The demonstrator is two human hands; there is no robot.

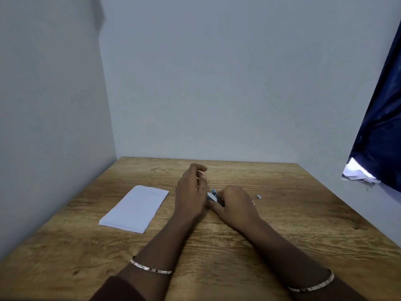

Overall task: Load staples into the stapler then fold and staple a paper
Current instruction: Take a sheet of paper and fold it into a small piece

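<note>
Stapler (213,195) under R fingers (227,191), prob.

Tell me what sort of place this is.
Probably a desk set into a room corner, at home or in an office: a wooden table meets two bare pale walls, a white paper lies on it, the right hand grips a small stapler, and a dark blue curtain hangs at right.
</note>
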